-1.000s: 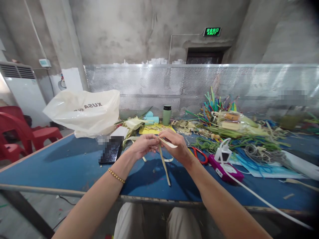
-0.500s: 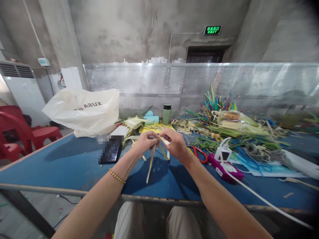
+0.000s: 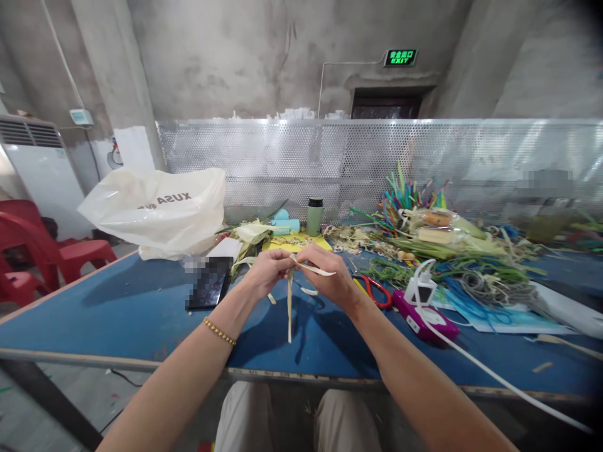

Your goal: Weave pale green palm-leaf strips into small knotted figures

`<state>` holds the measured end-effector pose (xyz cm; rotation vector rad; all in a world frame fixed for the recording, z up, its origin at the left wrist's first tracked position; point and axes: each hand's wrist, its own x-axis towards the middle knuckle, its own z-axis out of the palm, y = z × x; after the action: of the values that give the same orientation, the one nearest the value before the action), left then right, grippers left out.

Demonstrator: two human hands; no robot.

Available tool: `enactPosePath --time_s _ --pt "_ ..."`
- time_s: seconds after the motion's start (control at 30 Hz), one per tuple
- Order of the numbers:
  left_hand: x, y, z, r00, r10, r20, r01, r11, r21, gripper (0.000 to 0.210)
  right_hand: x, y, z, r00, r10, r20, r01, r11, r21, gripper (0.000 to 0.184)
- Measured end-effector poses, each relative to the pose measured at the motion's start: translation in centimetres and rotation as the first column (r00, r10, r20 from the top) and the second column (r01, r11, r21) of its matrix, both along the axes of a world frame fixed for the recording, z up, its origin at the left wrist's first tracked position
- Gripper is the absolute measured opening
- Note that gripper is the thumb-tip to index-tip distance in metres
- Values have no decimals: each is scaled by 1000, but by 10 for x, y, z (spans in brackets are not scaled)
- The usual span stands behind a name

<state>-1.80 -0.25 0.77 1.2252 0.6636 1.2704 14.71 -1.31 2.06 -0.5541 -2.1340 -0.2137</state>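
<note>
Pale, flat, straw-like strips [image 3: 289, 307] are pinched between my two hands above the blue table. My left hand [image 3: 270, 271] closes its thumb and fingers on them, and one strip hangs straight down beneath the fingertips. Fingertips almost touching the left ones, my right hand [image 3: 325, 271] is closed on the same strips. Another strip end [image 3: 320, 271] juts out to the right across its fingers. The exact crossing point is hidden by the fingers. Beneath the hands, a short pale scrap [image 3: 309, 291] lies on the table.
A dark tablet-like device [image 3: 214, 285] lies left of my hands. Red-handled scissors [image 3: 377, 292] and a purple power strip [image 3: 426, 317] with a white charger are to the right. Behind stand a green bottle [image 3: 315, 216], a white plastic bag [image 3: 160, 207] and heaped plant strips [image 3: 471, 251].
The strip ends have shifted: one now hangs straighter, and another swings out to the right over my right hand. Both hands stay close together, having moved slightly left.
</note>
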Motion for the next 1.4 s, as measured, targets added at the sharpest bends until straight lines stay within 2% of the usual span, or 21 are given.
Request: enactPosePath --time_s 0.17,0.47,0.7,0.97,1.2,1.4 --pt "0 1 0 999 -19 28 20 1000 -23 17 4 -7 4 996 6 90 -9 999 37 13" --pt "-1 -3 5 997 19 81 -14 998 -64 11 6 -9 5 975 -102 198 87 993 85 16" --pt "-3 -1 4 995 32 93 -23 995 -99 10 7 -8 4 966 -127 225 104 988 111 16" --pt "-1 -2 5 991 -68 117 74 996 -51 15 10 -4 3 971 -111 211 86 989 125 17" --pt "-1 0 0 996 -13 88 13 1000 -2 22 7 -5 2 974 -110 197 86 988 127 17" --pt "-1 0 1 997 15 78 -15 1000 2 25 7 -6 2 975 -110 191 84 987 140 18"
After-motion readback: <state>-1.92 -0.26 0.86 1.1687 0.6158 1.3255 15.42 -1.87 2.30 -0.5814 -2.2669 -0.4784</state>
